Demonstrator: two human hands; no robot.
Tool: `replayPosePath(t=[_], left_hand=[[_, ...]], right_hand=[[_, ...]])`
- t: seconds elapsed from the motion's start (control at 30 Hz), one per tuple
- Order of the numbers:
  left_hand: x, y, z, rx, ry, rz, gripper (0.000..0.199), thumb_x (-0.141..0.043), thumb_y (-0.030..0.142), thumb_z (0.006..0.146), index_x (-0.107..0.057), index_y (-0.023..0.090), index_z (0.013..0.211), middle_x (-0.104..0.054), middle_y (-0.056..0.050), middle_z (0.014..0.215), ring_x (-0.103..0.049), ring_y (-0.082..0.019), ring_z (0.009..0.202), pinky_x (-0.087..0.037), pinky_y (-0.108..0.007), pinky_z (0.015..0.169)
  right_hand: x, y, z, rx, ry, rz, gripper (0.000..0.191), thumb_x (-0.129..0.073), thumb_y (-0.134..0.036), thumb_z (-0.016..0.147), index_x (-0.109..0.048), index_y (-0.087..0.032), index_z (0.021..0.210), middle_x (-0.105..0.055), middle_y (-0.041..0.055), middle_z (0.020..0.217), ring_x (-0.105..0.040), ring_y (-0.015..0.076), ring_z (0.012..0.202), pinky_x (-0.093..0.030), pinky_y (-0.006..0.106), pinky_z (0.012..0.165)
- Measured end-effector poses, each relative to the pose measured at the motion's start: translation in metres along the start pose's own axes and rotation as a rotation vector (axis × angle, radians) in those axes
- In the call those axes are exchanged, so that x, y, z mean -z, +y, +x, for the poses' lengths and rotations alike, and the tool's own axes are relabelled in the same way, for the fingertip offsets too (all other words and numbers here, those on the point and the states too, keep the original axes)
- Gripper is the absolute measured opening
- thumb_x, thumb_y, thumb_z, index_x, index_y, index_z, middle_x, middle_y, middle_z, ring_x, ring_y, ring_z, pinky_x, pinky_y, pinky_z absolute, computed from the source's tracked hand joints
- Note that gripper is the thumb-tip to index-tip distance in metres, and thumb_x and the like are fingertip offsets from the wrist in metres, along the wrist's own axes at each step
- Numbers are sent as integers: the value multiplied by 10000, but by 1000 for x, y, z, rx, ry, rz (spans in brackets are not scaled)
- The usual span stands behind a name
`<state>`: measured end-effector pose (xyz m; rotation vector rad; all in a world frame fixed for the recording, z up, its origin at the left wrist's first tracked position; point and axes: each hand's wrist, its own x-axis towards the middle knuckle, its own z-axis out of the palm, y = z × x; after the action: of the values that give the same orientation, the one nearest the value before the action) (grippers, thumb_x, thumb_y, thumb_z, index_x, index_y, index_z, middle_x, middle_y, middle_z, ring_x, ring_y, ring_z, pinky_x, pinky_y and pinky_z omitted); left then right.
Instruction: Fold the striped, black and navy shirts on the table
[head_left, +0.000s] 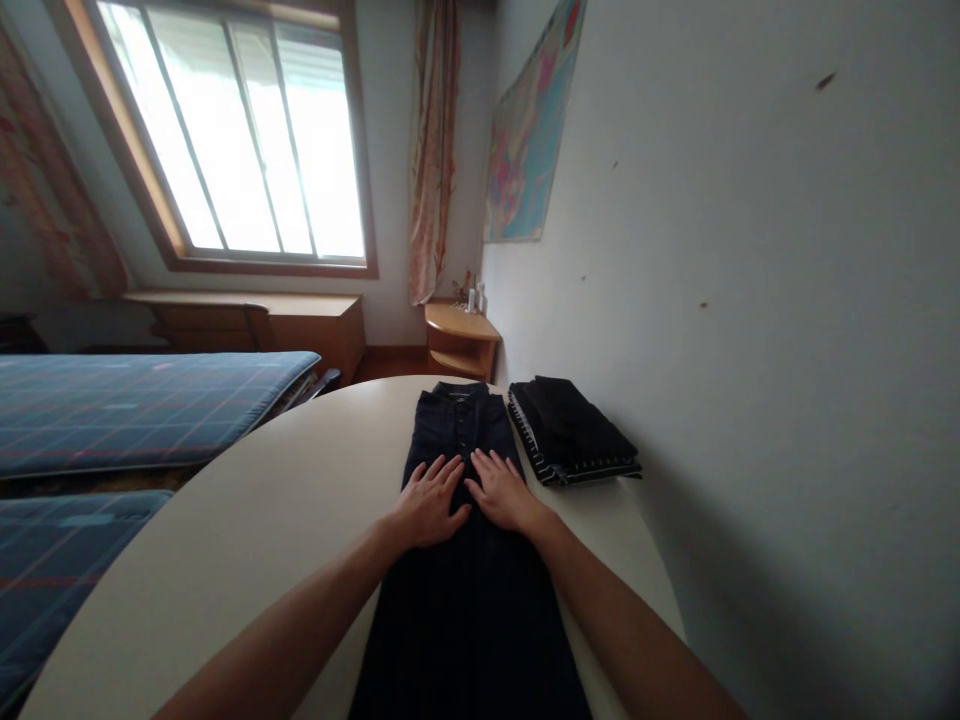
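Note:
A dark navy garment with a collar and a row of buttons, apparently a shirt [465, 610], lies lengthwise on the white round table [300, 520]. Its collar points to the far edge, and the sides are narrow and straight. My left hand [433, 500] rests flat on its left part, fingers spread. Opposite, my right hand [501, 490] lies flat on the right part, fingers stretched out below the buttons. Neither hand grips the cloth. The near end of the shirt runs out of the bottom of the view.
A stack of folded dark clothes [574, 425], some striped, sits at the table's right edge near the white wall [787, 420]. To the left are blue checked mattresses [135, 410]. A wooden corner shelf [461, 322] and a desk [315, 310] stand beyond, under a window.

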<state>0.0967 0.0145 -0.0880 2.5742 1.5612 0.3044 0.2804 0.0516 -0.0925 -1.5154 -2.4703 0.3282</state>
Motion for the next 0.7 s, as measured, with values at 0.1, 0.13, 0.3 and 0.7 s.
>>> replayPosePath(t=[0.1, 0.13, 0.3, 0.7], left_hand=[[-1, -5, 4, 7, -13, 10, 730, -427, 506, 916, -286, 175, 1551, -249, -87, 1625, -188, -319, 1499, -173, -540, 1197], [0, -8, 6, 8, -12, 12, 725, -426, 505, 917, -290, 179, 1550, -251, -90, 1624, -189, -321, 1499, -175, -542, 1195], [4, -26, 19, 35, 4, 19, 703, -415, 505, 930, -305, 178, 1543, -272, -102, 1616, -201, -328, 1494, -180, -548, 1189], [2, -75, 59, 60, -1, 60, 682, -349, 533, 975, -285, 169, 1548, -213, -95, 1636, -163, -325, 1503, -156, -527, 1192]], right_hand=[[-9, -7, 4, -38, -31, -23, 662, -307, -470, 999, -257, -128, 1565, -192, 114, 1633, -134, 330, 1510, -114, 565, 1201], [-10, -8, 8, -36, -33, -20, 664, -297, -472, 1001, -246, -132, 1568, -178, 111, 1636, -124, 331, 1511, -103, 566, 1202], [-11, -7, 36, -16, -35, -3, 658, -301, -484, 1002, -256, -147, 1567, -191, 109, 1634, -133, 324, 1510, -94, 557, 1205], [2, -17, 38, 34, 93, 1, 537, -389, -414, 1004, -510, -101, 1424, -383, 160, 1556, -303, 302, 1459, -208, 487, 1196]])
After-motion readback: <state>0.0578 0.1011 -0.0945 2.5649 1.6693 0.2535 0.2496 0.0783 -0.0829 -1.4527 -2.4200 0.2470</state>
